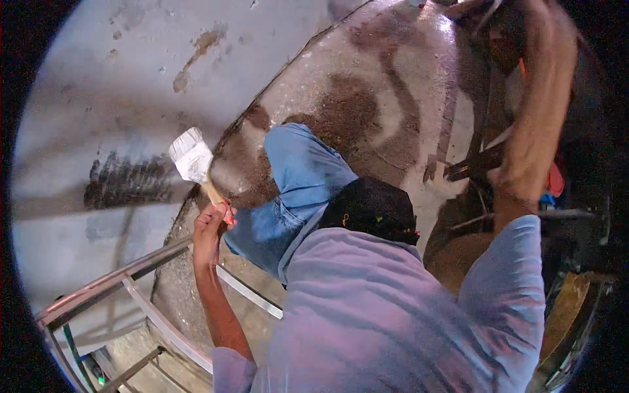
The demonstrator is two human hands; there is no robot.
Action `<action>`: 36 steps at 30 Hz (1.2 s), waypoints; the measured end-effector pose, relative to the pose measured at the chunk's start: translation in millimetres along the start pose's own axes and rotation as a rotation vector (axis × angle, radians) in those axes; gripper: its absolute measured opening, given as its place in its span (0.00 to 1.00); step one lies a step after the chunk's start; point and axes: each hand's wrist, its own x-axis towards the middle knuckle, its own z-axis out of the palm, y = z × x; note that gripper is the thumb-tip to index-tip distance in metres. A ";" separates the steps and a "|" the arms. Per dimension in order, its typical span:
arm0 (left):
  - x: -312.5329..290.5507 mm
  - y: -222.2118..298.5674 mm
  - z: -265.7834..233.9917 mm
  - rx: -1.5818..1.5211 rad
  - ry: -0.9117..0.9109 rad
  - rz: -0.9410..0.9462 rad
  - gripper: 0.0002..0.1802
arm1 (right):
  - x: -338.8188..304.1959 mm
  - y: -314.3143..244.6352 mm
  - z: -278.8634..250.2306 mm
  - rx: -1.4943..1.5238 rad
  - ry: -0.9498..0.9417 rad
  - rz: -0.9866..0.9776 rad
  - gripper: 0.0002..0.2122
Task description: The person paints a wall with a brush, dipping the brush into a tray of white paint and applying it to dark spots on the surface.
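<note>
My left hand (pixel 213 219) is closed round the handle of a flat paintbrush (pixel 194 160). The brush has a pale wooden handle with a red end, and its broad whitish head points up and to the left. Behind the brush is a grey-blue wall (pixel 124 118) with a dark, streaky patch (pixel 128 180) on it. A gap shows between bristles and patch in the picture, but I cannot tell whether they touch. My right arm (pixel 537 124) stretches far up along the right side, smeared by motion. Its hand is at the dark top edge, and its fingers cannot be made out.
A metal frame with rungs (pixel 121 275), like a ladder, stands at the lower left. The concrete floor (pixel 419 78) has dark, damp-looking stains and meets the wall along a slanting edge. Dark clutter with a red item (pixel 555 180) lies at the right. A brown board (pixel 567 311) is lower right.
</note>
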 end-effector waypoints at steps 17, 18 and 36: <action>6.1 -23.8 7.0 0.023 0.106 -0.051 0.11 | -319.4 306.5 36.1 0.426 -0.219 0.982 0.11; 7.5 -26.4 4.3 0.025 0.090 -0.044 0.13 | -338.9 311.9 24.2 0.466 -0.190 1.073 0.11; 23.6 -32.8 -18.0 -0.093 -0.111 -0.142 0.17 | -559.7 298.4 -56.9 0.063 -0.289 1.407 0.13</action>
